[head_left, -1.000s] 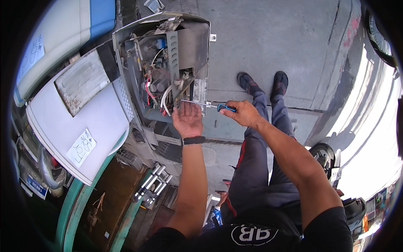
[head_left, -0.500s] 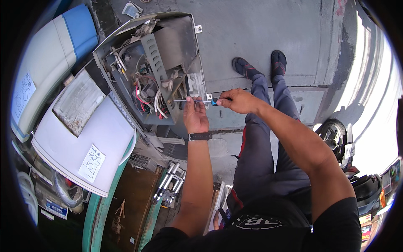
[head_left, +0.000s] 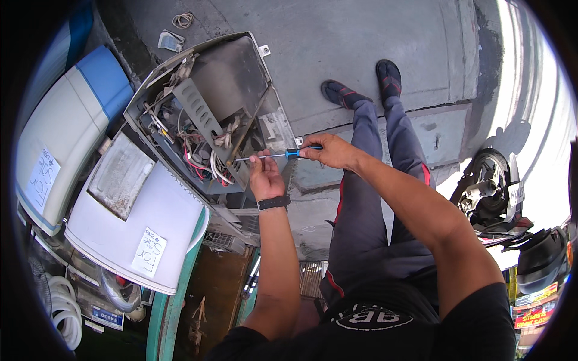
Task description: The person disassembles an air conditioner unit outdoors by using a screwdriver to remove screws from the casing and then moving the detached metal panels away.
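Observation:
A blue-and-black screwdriver [head_left: 293,154] lies nearly level between my hands. My right hand [head_left: 332,151] is closed round the rear of its handle. With thumb and fingertips, my left hand [head_left: 267,179], palm up, pinches the thin metal shaft near its tip. That tip points left at the edge of a slotted metal panel [head_left: 197,108] inside an opened, dirty appliance casing [head_left: 232,66]; whether it sits in a screw is too small to tell. Red, white and grey wires [head_left: 218,165] hang in loops just left of the tip.
White appliance covers with handwritten paper signs [head_left: 150,249] stand at the left. A teal-edged wooden frame [head_left: 165,319] lies below them. A coiled cord [head_left: 182,20] rests on the concrete floor [head_left: 337,36]. At the right are a parked motorcycle [head_left: 487,180] and bright sunlit ground.
The whole view has shifted slightly. More of the screwdriver's handle shows now, with my right hand's fingers farther back on it. My left hand keeps its pinch on the shaft.

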A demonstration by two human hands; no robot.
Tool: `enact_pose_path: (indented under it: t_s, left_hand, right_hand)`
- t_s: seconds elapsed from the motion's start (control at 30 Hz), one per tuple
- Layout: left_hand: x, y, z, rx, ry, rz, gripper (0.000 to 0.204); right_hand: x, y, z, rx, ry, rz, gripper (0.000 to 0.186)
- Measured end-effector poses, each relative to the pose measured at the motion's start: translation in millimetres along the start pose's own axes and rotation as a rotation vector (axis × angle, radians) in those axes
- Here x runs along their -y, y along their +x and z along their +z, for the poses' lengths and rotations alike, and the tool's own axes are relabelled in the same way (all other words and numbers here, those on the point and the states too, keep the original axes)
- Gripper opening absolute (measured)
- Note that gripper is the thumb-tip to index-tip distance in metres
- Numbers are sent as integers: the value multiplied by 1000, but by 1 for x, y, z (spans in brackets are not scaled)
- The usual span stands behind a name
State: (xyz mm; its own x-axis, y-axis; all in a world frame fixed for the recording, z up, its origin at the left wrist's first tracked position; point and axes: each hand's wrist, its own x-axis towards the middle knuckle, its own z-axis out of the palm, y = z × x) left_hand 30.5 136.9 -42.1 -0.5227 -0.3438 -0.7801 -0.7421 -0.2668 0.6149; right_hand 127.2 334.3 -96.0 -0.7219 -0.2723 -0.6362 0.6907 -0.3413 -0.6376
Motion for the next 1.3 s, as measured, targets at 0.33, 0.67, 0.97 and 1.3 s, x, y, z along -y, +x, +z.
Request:
enact_pose_path:
  t_s: [0.33, 0.67, 0.97, 1.3]
  left_hand:
    - [-4, -5, -10, 72, -44, -24, 16]
    - [-13, 6, 0, -49, 71, 3, 21]
    - [-15, -1, 8, -78, -8, 9, 16]
    - [-30, 18, -15, -110, -146, 26, 18]
  right_hand:
    - [7, -5, -16, 253, 624, 428, 35]
    - [1, -9, -4, -183, -198, -323, 40]
    - [18, -2, -30, 177, 262, 302, 37]
    - [22, -11, -11, -48, -259, -20, 53]
